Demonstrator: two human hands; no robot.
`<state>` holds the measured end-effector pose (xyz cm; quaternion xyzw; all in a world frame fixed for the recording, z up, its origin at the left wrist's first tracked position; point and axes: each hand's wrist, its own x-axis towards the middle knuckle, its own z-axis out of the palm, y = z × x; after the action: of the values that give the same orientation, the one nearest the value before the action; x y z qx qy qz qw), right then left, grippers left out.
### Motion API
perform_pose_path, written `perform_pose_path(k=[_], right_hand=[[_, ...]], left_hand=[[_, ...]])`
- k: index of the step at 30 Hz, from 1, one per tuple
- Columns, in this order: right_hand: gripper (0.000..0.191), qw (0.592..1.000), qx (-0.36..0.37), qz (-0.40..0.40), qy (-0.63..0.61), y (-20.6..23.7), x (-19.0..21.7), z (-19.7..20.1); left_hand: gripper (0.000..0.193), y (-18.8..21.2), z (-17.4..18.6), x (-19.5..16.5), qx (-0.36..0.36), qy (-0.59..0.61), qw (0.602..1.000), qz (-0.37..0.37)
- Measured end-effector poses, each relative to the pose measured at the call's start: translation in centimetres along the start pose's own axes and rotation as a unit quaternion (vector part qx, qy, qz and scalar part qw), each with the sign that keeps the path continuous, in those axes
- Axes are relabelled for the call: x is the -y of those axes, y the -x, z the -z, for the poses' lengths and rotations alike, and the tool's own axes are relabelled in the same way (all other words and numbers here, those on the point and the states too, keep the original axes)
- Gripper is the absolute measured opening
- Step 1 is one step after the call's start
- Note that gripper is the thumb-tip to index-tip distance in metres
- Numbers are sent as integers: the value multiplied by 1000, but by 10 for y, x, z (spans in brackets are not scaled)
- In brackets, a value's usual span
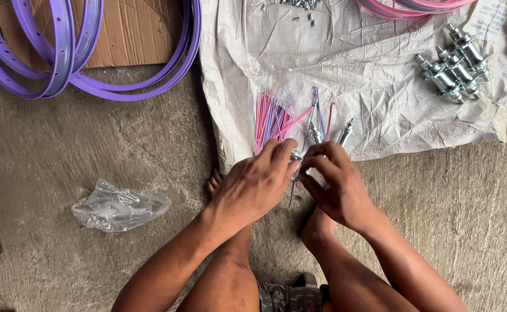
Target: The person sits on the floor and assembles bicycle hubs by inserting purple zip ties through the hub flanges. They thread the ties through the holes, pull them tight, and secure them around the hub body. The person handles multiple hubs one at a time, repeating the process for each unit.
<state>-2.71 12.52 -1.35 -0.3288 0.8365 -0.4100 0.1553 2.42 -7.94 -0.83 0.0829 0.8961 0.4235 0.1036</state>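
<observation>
Pinching 1 small chrome metal wheel hub (297,157) between left hand (255,186) and right hand (335,184): stiff, hard, likely slippery; grip at flanges, beside pink-purple spokes (272,118).

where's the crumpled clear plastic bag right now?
In the head view the crumpled clear plastic bag lies on the concrete floor at lower left, left of the person's left hand and below the purple rims.
</observation>
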Motion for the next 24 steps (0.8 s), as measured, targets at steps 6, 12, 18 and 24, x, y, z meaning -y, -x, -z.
perform_pose_path(k=[6, 12, 18, 24], right_hand=[[17, 987, -106, 9, -123, 4, 4, 9], [16, 987, -95, 131, -13, 1, 24, 33], [13, 923, -252, 127, -261, 11, 41, 50], [15, 936, -274, 99, -200, 12, 29, 38]], left_hand=[[46, -2, 2, -3, 22, 27, 998, -60], [45, 6, 5, -10, 62, 19, 993, -102], [35, -7, -8, 4, 7, -143, 959, -246], [38, -4, -2, 15, 27, -13, 999, -24]])
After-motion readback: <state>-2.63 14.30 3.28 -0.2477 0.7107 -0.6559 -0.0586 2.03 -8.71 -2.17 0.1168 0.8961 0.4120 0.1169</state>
